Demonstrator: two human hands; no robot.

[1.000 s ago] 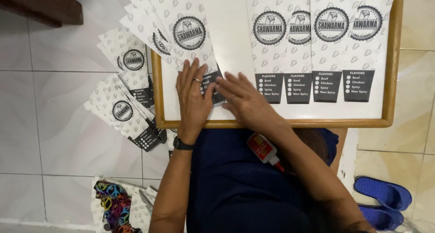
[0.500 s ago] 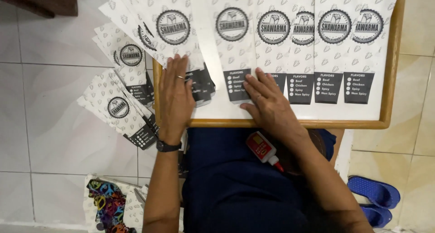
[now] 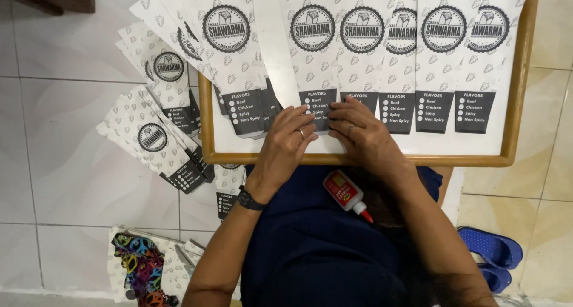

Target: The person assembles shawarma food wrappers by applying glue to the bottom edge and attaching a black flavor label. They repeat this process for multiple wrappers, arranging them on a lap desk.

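Both hands, left (image 3: 285,141) and right (image 3: 362,133), press flat, fingers spread and grasping nothing, on a printed paper sleeve (image 3: 314,62). It lies on a wooden-framed board (image 3: 358,159); a glue bottle (image 3: 346,194) rests in the lap.

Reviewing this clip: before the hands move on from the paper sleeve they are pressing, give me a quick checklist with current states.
1. Both hands on the sleeve: left hand and right hand press the paper sleeve at its lower end: ok.
2. Sleeve lies flat on the wooden tray: ok.
3. Sleeve in line with the row of sleeves: ok.
4. Glue bottle on the lap, within reach: ok.
5. Glue bond set: cannot tell.
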